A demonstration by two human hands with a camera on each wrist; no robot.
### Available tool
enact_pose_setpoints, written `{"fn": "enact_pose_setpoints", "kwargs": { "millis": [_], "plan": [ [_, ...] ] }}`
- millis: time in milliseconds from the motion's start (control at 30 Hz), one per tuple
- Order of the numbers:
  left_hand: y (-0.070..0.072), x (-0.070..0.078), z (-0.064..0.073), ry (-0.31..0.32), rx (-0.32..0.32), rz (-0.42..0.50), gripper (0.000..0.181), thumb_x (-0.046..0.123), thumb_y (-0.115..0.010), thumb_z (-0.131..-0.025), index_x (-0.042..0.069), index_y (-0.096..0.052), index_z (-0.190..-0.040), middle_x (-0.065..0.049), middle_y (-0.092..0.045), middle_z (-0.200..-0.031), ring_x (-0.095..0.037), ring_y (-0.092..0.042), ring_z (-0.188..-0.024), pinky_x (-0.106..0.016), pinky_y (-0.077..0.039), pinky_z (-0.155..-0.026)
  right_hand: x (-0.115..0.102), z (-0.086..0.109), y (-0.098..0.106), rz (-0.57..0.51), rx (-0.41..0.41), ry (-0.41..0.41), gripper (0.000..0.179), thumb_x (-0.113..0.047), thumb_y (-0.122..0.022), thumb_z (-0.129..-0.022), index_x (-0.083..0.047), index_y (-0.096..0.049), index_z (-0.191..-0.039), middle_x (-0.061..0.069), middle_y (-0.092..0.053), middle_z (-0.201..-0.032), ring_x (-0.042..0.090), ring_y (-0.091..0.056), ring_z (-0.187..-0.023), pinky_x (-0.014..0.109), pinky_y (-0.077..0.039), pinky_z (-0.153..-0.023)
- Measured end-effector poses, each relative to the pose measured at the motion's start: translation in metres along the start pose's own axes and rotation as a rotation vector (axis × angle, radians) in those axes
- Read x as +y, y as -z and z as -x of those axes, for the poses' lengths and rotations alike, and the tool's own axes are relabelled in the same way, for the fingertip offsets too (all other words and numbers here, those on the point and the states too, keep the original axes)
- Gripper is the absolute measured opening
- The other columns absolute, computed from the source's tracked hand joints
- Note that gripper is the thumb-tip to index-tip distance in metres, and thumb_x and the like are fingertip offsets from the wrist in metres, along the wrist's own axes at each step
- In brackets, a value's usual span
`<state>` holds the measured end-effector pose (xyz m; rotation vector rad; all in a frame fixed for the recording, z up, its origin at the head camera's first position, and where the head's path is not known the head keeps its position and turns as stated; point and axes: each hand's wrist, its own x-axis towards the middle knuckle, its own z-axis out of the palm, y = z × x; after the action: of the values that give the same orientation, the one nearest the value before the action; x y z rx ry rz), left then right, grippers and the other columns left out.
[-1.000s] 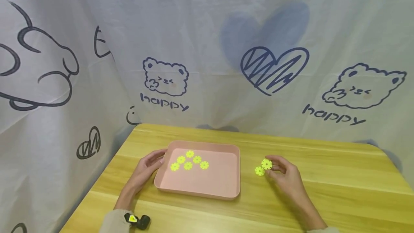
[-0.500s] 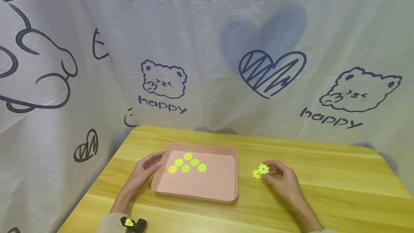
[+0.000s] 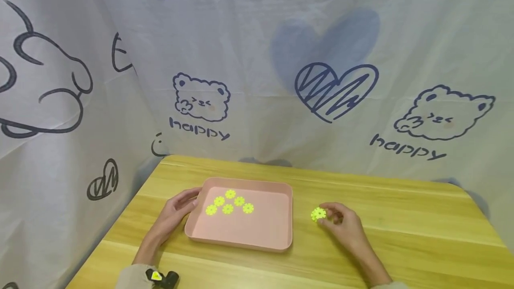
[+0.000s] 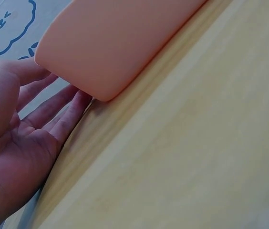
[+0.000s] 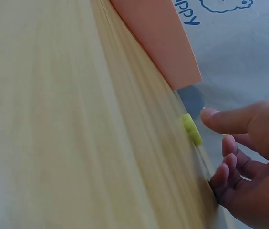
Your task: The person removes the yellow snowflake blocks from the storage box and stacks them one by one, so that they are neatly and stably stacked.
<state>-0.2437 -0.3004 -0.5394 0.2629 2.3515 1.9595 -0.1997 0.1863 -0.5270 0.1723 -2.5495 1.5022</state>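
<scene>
Touching tray [image 3: 257, 229], left hand [image 3: 173, 213]; right hand [image 3: 346, 226] beside discs [image 3: 318, 213], apparently.

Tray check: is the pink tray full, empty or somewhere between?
Partly filled. The head view shows six notched yellow discs lying inside the pink tray, toward its far left; its right side is bare.

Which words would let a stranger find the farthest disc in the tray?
On the wooden table, the left hand touches a pink tray. Inside, six yellow discs form a triangle. The farthest disc is its tip, alone; the others sit in rows of two and three.
</scene>
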Motion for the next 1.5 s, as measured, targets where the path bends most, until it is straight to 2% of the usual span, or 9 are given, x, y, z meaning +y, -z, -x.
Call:
{"fn": "enact_pose_setpoints", "kwargs": {
  "millis": [167,400,567,733,1300,1500],
  "plan": [
    [0.0017,0.0003,-0.0003,-0.006,-0.002,-0.002,0.051,0.023,-0.064,-0.104,0.004,-0.05,-0.149,-0.017,-0.049,-0.153,-0.021,-0.052,-0.136,-0.019,-0.048,-0.102,-0.0001,-0.0033,-0.0031,0.017,-0.028,-0.001,0.036,0.0,-0.085,-0.081,-0.002,-0.074,-0.115,0.004,-0.06,-0.084,0.01,-0.048,-0.07,0.02,-0.042,-0.06],
    [0.001,0.0005,0.0005,0.001,-0.007,-0.002,0.051,0.024,-0.064,-0.104,0.004,-0.05,-0.149,-0.017,-0.049,-0.153,-0.017,-0.053,-0.135,-0.019,-0.048,-0.102,0.0016,-0.0029,-0.0031,0.043,-0.036,-0.021,0.035,0.0,-0.085,-0.081,-0.001,-0.074,-0.115,0.002,-0.06,-0.083,0.01,-0.049,-0.071,0.02,-0.044,-0.061],
    [0.0007,-0.0008,0.0003,-0.004,-0.007,-0.003,0.05,0.023,-0.064,-0.104,0.005,-0.05,-0.148,-0.017,-0.049,-0.153,-0.028,-0.049,-0.139,-0.019,-0.048,-0.102,0.0022,-0.0029,-0.0035,0.05,-0.047,-0.014,0.035,-0.001,-0.084,-0.082,0.0,-0.074,-0.115,0.002,-0.06,-0.083,0.01,-0.05,-0.072,0.02,-0.044,-0.061],
    [0.0006,-0.0014,-0.0002,-0.01,-0.015,0.016,0.049,0.02,-0.063,-0.104,0.004,-0.05,-0.148,-0.017,-0.049,-0.153,-0.033,-0.046,-0.141,-0.02,-0.048,-0.102,0.0022,-0.0029,-0.0035,0.06,-0.064,-0.019,0.035,0.0,-0.083,-0.083,0.0,-0.073,-0.116,0.002,-0.06,-0.084,0.011,-0.048,-0.071,0.021,-0.042,-0.06],
    [0.0012,-0.0004,0.0002,-0.001,-0.014,0.023,0.049,0.019,-0.063,-0.104,0.003,-0.05,-0.149,-0.018,-0.049,-0.153,-0.033,-0.046,-0.141,-0.02,-0.049,-0.102,-0.0006,-0.0032,-0.0071,0.118,-0.034,-0.056,0.035,-0.004,-0.085,-0.083,0.0,-0.072,-0.115,0.003,-0.059,-0.084,0.015,-0.047,-0.074,0.021,-0.04,-0.061],
    [0.0007,0.0002,0.0005,0.007,-0.008,0.018,0.05,0.021,-0.064,-0.104,0.004,-0.05,-0.149,-0.017,-0.049,-0.153,-0.024,-0.051,-0.138,-0.021,-0.049,-0.102,-0.0011,-0.0017,-0.0078,0.147,-0.036,-0.061,0.035,-0.007,-0.086,-0.083,-0.001,-0.072,-0.114,0.001,-0.059,-0.085,0.015,-0.047,-0.075,0.022,-0.04,-0.062]
  ]
}}
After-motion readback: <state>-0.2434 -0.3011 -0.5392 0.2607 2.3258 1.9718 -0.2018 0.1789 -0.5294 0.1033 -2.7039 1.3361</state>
